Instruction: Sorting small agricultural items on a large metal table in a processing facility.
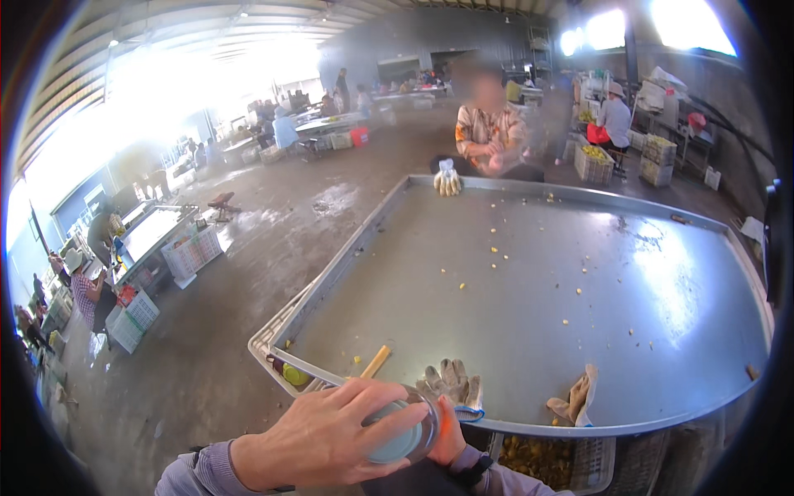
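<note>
My left hand (331,422) is wrapped over the pale teal lid (393,438) of a clear jar or bottle at the bottom centre. My right hand (448,436) holds its clear body (425,422) from the other side. Just beyond my hands, on the near edge of the metal sorting tray (538,322), lie a grey work glove (447,384) and a short wooden handle (376,361). A beige glove (576,397) rests farther right at the same edge. Small yellow pieces are scattered on the tray.
A person (488,136) sits beyond the far edge, near another glove (447,178). A crate (269,339) sticks out left of the tray, another (595,467) below it. Other workers sit at tables (157,227) and crates (593,165) across the wet floor (231,289).
</note>
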Available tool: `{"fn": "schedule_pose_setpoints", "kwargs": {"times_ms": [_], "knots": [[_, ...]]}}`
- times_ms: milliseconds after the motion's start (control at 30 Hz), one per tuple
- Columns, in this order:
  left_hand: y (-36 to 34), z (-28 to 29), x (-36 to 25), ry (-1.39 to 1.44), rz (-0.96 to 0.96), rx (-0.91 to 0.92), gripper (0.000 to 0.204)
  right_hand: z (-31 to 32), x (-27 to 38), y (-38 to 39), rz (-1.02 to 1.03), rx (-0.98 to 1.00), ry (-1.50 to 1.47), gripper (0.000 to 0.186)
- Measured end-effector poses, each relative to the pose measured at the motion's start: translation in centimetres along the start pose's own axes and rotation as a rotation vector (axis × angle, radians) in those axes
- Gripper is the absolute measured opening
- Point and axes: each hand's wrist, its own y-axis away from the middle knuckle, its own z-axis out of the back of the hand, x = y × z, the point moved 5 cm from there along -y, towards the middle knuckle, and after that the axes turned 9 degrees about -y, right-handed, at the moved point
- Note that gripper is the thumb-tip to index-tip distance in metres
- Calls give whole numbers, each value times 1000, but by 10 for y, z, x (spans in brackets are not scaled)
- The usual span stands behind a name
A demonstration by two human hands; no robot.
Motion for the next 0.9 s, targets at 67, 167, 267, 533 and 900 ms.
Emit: {"fn": "schedule_pose_setpoints", "kwargs": {"times_ms": [67,167,267,533,900], "knots": [[0,-1,4,-15,1,-12,56,-5,1,1,15,-3,-80,63],[2,0,1,-26,-9,-4,56,-3,-1,3,-17,-49,-105,62],[5,10,-2,-57,-16,-6,56,-3,-1,4,-30,-75,-118,61],[10,60,-9,-43,17,-134,58,-32,-6,5,-139,-15,-86,56],[14,54,-11,-126,-13,-84,59,-35,-13,8,-209,58,-145,61]]}}
